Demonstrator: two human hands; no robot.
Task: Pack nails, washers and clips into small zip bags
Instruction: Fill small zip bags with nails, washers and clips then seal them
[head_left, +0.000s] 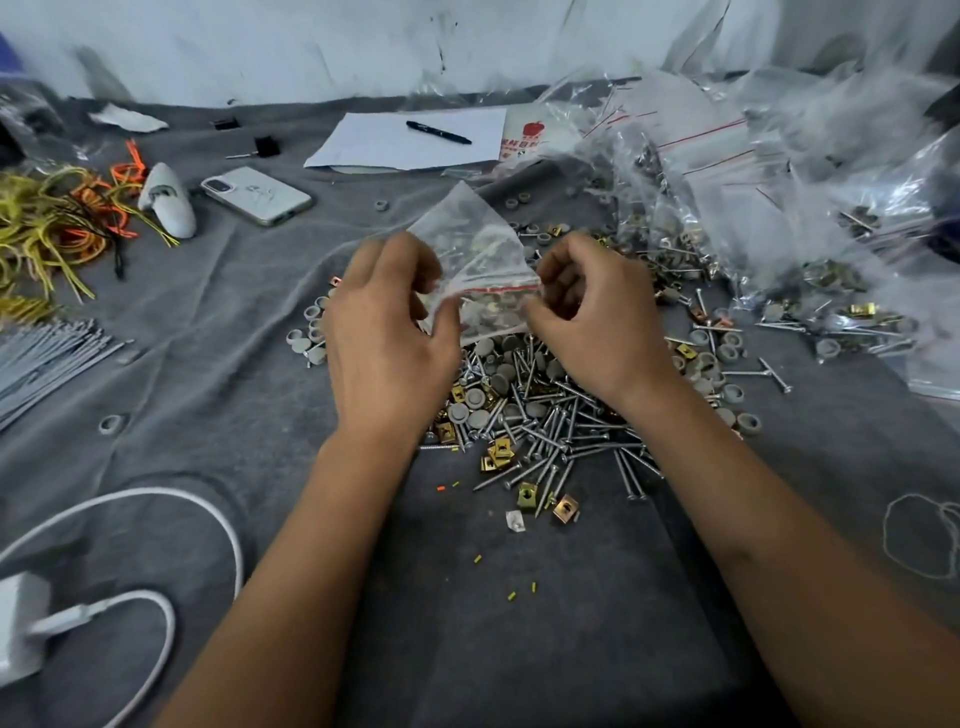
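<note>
A small clear zip bag (470, 244) with a red seal line hangs between both hands above the pile. My left hand (384, 327) pinches its left edge near the seal. My right hand (597, 317) pinches the right end of the seal. Some small parts show through the plastic, too blurred to name. Under the hands lies a heap of silver nails (556, 426), grey round washers (478, 410) and brass-coloured clips (501, 452) on the grey cloth (260, 322).
Filled and empty zip bags (779, 182) are piled at the right. A phone (257, 195), paper (410, 140) with a pen (439, 132), coloured ties (57, 218), grey cable ties (47, 353) and a white charger cable (130, 545) lie left and behind.
</note>
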